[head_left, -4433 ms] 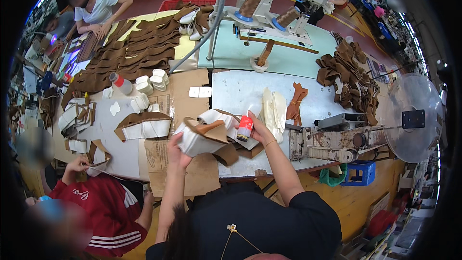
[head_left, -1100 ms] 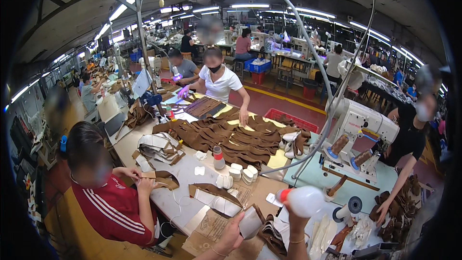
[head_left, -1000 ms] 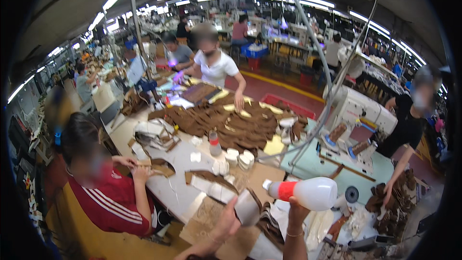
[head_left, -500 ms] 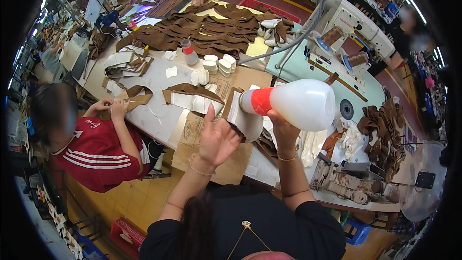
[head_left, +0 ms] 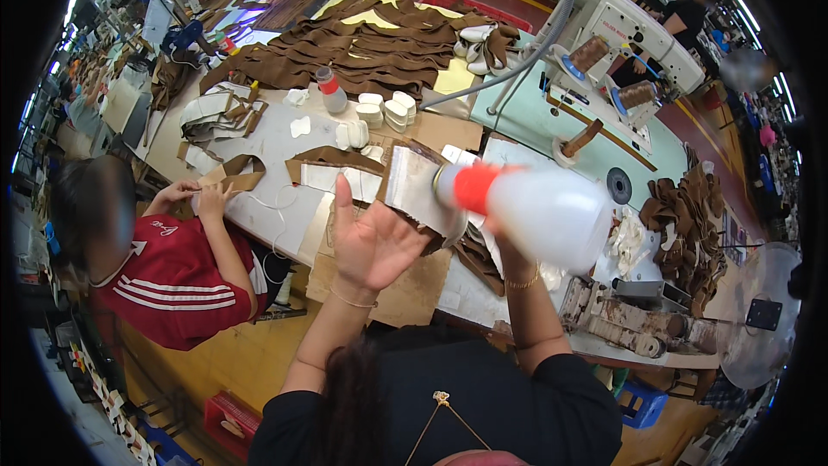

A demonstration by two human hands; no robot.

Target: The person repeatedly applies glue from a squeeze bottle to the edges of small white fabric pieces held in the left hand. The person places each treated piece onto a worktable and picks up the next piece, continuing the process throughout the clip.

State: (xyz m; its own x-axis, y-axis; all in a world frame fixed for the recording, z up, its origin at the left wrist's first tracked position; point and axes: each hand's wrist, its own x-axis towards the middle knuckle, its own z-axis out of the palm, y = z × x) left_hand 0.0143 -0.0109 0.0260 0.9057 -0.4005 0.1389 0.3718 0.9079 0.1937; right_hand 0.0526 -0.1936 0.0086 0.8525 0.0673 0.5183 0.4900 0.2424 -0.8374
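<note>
hands: two; bottle: one; panel: one

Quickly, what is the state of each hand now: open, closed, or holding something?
Left hand: open, palm up, fingers spread, behind a pale shoe piece.
Right hand: closed around a white squeeze bottle with a red cap.

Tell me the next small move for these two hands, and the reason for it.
Probably tilt the white bottle slightly more so its red nozzle meets the pale piece propped on the left hand. The right hand holds the bottle sideways, nozzle at the piece's edge.
</note>
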